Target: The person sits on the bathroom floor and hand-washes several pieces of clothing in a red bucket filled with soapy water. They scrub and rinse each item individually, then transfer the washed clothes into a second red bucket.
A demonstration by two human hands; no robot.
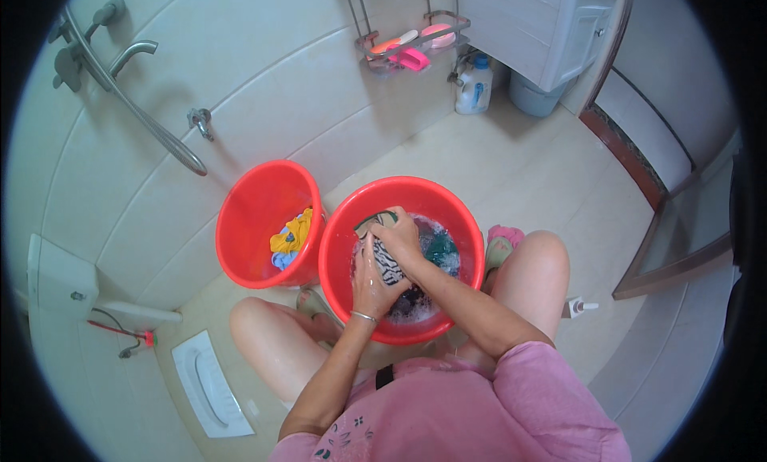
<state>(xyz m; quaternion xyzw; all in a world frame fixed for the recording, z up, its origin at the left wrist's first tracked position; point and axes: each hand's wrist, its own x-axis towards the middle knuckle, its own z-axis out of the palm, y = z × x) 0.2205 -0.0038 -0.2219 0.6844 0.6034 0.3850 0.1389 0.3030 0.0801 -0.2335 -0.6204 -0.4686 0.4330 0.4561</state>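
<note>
Both my hands are over a red basin [342, 214] of soapy water between my knees. Between them is a wet, bunched cloth garment [388, 262] with a black-and-white pattern and a beige, green-edged part. My left hand [372, 280], a bracelet on its wrist, is closed around the near left side of the garment. From the far right, my right hand [401, 237] grips its upper part. Dark green cloth [441, 250] lies in the suds at the right side of the basin, and darker cloth [411, 304] lies near its front.
A red bucket [248, 214] with yellow cloth [293, 232] and light blue cloth stands just left of the basin. Further left are a squat toilet [209, 386] and a shower hose [152, 126]. A wire rack [419, 43], a detergent bottle [474, 87] and a grey bucket [537, 95] are beyond.
</note>
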